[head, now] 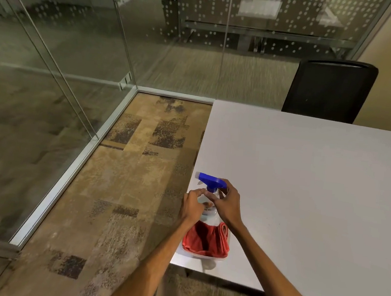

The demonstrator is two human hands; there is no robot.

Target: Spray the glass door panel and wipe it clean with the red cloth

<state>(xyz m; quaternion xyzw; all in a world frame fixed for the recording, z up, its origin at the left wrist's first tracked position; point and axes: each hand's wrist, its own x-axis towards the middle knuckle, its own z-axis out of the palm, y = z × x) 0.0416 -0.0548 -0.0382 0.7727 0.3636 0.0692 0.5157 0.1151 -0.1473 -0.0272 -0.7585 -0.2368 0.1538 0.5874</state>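
Observation:
A clear spray bottle with a blue trigger head stands on the white table near its left edge. My left hand is curled against the bottle's left side, fingertips at its neck. From the right, my right hand wraps the neck just under the trigger head. A folded red cloth lies on the table right behind my wrists, by the near corner. The glass door panel stands at the left, apart from both hands.
A black office chair sits at the table's far side. Glass walls with a dotted pattern close the far end. Patterned carpet runs between the table and the glass. A metal floor track lines the glass base.

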